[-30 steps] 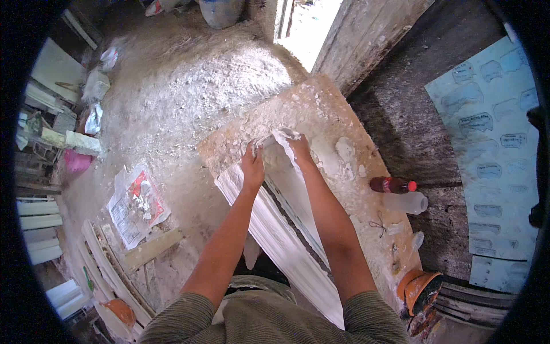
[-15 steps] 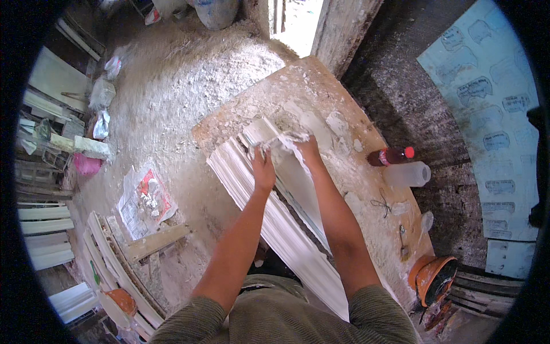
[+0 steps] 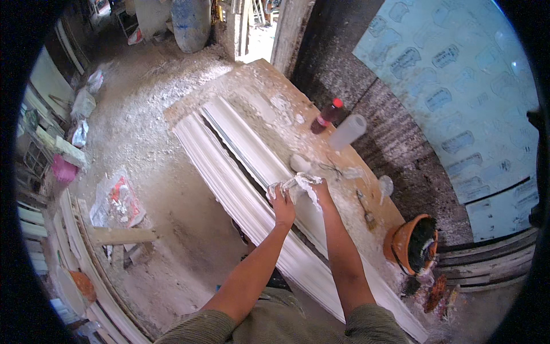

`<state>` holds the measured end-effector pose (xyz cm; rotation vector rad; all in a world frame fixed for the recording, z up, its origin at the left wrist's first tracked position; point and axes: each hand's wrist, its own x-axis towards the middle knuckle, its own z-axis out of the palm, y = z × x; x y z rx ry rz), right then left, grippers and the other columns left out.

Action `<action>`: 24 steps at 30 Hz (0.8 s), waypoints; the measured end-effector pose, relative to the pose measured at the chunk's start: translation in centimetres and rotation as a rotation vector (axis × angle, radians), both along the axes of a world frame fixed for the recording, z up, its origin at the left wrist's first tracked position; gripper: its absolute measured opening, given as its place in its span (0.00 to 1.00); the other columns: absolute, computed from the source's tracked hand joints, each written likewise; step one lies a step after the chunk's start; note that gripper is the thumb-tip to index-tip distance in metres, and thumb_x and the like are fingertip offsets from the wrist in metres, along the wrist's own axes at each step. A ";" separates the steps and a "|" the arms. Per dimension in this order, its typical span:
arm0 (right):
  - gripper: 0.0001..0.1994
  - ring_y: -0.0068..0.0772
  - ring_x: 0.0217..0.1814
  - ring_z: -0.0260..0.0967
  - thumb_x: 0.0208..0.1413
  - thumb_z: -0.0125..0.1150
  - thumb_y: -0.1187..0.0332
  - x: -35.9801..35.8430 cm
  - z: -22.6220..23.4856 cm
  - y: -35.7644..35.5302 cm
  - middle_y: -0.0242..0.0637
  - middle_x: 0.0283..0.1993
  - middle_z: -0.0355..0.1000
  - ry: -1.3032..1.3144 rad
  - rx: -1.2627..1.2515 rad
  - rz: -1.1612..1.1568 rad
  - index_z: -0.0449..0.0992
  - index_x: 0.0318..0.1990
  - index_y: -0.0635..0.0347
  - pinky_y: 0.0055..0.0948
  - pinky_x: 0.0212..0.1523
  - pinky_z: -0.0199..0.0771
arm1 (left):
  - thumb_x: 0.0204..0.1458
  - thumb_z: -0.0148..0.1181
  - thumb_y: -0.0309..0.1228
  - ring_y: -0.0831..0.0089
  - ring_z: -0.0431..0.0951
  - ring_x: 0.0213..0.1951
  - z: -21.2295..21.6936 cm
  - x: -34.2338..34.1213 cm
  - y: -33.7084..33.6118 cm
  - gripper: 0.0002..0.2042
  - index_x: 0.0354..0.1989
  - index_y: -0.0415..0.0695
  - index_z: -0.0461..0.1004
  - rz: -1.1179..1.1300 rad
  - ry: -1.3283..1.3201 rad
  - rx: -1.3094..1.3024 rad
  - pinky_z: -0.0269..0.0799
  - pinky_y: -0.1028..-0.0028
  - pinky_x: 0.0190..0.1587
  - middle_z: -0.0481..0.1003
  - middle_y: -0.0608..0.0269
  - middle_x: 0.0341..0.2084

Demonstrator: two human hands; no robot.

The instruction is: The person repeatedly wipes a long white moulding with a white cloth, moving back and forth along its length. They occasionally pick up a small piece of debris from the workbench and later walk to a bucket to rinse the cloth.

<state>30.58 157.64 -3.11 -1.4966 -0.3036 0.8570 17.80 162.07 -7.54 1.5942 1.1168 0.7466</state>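
Workbench [image 3: 269, 74] bears moulding [image 3: 240, 189] running near-to-far.

I see a flat red-and-white printed bag [image 3: 117, 198] lying on the dusty floor to my left. A red-capped bottle [image 3: 324, 116] stands at the surface's far edge, beside pale blue printed sheeting [image 3: 458, 97] covering the right wall.

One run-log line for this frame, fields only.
left hand: gripping white plaster wad | right hand: on same wad | under hands: long white moulding on workbench | nearby: orange bucket, brush
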 end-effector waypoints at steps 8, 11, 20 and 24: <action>0.17 0.23 0.39 0.72 0.49 0.65 0.73 -1.6 1.0 -20.3 0.37 0.41 0.77 -0.027 -0.062 -0.013 0.76 0.46 0.73 0.21 0.41 0.70 | 0.59 0.49 0.27 0.38 0.51 0.62 0.6 -1.2 -19.7 0.17 0.55 0.36 0.60 -0.102 -0.094 -0.118 0.50 0.51 0.63 0.59 0.33 0.55; 0.18 0.23 0.38 0.71 0.47 0.67 0.72 -2.1 0.5 -27.4 0.38 0.41 0.77 -0.092 -0.190 -0.045 0.76 0.46 0.73 0.21 0.41 0.71 | 0.57 0.50 0.25 0.38 0.54 0.59 0.3 -1.4 -27.3 0.17 0.54 0.35 0.61 -0.088 -0.044 -0.018 0.52 0.51 0.61 0.60 0.35 0.54; 0.18 0.25 0.36 0.70 0.43 0.68 0.72 -4.0 -0.9 -50.2 0.36 0.35 0.76 -0.178 -0.217 -0.157 0.76 0.42 0.72 0.26 0.37 0.70 | 0.58 0.48 0.28 0.39 0.56 0.58 -0.7 -1.4 -50.7 0.17 0.54 0.35 0.62 -0.027 -0.053 -0.020 0.51 0.54 0.62 0.63 0.36 0.52; 0.18 0.26 0.34 0.70 0.43 0.67 0.72 -5.2 -1.6 -61.1 0.37 0.35 0.75 -0.296 -0.355 -0.291 0.75 0.42 0.73 0.27 0.37 0.70 | 0.58 0.49 0.28 0.39 0.56 0.58 -0.5 -1.6 -62.3 0.17 0.55 0.35 0.61 0.028 -0.004 0.020 0.51 0.53 0.62 0.62 0.36 0.54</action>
